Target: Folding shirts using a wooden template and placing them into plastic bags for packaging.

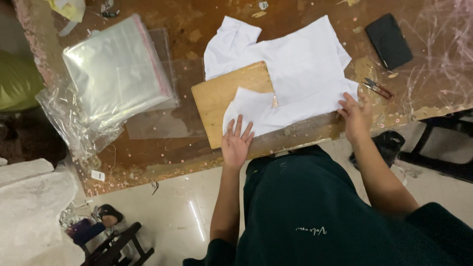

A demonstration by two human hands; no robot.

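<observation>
left hand (236, 144): spread flat, pressed on the white shirt (295, 74)
right hand (355, 116): fingers laid flat on the hem, nothing pinched
shirt: judged light, limp; best held at edges
board (219, 98): lies underneath

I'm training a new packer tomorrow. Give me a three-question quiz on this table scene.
1. True or false: the left hand lies flat on the white garment.
2. What lies under the garment? A) wooden board B) metal tray C) black pouch
3. Fill in: the stack of clear bags sits to the person's ____.

Key:
1. True; the right hand is at the garment's other edge.
2. A
3. left
</observation>
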